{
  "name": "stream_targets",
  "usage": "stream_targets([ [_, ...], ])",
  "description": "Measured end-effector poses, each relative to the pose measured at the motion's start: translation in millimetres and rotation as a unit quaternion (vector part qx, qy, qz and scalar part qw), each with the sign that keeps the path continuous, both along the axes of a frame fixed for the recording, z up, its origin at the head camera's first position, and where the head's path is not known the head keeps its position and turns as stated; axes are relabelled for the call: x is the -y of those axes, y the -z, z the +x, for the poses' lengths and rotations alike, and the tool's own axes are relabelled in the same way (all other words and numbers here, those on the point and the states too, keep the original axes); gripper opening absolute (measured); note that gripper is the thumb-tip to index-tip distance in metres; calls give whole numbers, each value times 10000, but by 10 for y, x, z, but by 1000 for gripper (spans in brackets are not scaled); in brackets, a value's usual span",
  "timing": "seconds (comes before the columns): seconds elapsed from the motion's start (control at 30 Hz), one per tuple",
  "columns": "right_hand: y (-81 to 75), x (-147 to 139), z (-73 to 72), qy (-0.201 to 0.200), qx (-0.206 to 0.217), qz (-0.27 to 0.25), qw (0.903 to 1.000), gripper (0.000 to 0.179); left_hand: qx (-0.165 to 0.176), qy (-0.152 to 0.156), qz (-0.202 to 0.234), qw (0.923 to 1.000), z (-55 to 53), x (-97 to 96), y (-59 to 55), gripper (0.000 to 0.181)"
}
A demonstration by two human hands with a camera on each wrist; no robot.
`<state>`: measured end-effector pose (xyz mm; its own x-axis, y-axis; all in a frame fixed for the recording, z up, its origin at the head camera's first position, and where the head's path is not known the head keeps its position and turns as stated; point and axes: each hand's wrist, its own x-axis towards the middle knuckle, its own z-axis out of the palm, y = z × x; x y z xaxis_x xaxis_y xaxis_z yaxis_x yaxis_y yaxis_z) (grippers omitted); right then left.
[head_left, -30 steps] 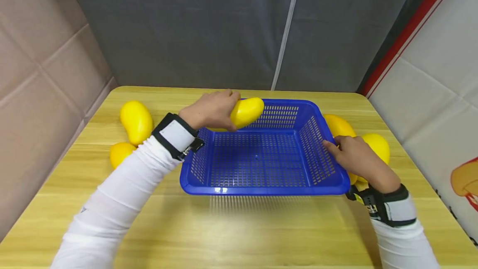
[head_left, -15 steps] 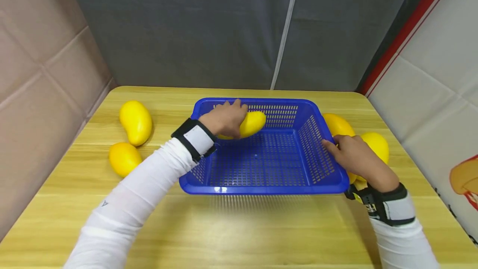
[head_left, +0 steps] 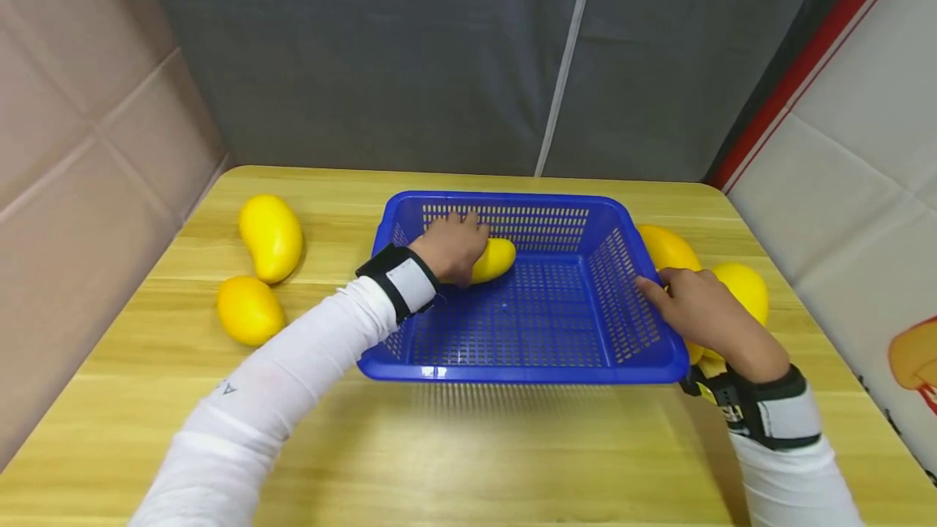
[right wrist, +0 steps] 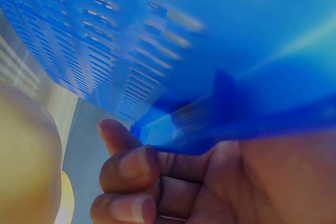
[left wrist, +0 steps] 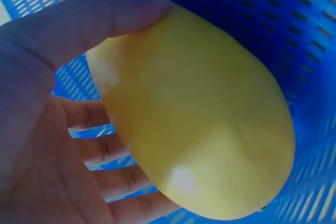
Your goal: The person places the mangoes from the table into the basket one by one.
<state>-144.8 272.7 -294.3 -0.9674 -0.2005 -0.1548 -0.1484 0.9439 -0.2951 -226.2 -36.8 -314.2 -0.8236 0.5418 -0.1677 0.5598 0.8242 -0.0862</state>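
Note:
A blue slotted plastic basket [head_left: 505, 374] sits in the middle of the wooden table. Inside its back left part my left hand [head_left: 454, 249] grips a yellow mango [head_left: 495, 259]. In the left wrist view the thumb lies over one side of that mango [left wrist: 199, 114] and the fingers reach along the other, close above the slotted floor. My right hand [head_left: 695, 311] holds the basket's right rim, thumb over the inner side. The right wrist view shows its fingers [right wrist: 128, 169] curled under the rim of the basket [right wrist: 173, 66].
Left of the basket lie a pear-shaped yellow mango [head_left: 271, 237] and an orange-yellow one [head_left: 250, 311]. Several more mangoes, among them one orange-yellow mango [head_left: 668, 247] and one yellow mango [head_left: 745, 289], lie against the right side, partly hidden. A grey curtain [head_left: 366, 63] hangs behind the table.
My left hand has carried the mango from over the basket's back left rim down into the basket. The right hand keeps its hold on the rim.

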Motion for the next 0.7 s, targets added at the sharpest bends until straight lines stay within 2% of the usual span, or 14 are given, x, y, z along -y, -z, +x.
stream_targets([
  [0.2, 7, -14, 1, -48, 7, -6, 10000, 45, -134, -87, -186, 9997, 4, -10, 74, 66],
  [0.47, 11, -38, 17, -1, 6, -46, 10000, 46, -315, -105, -210, 9992, 1, -20, 42, 73],
  [0.7, 7, -18, 6, -67, -67, -10, 10000, 45, -320, -125, -197, 9992, 15, 12, 39, 79],
])
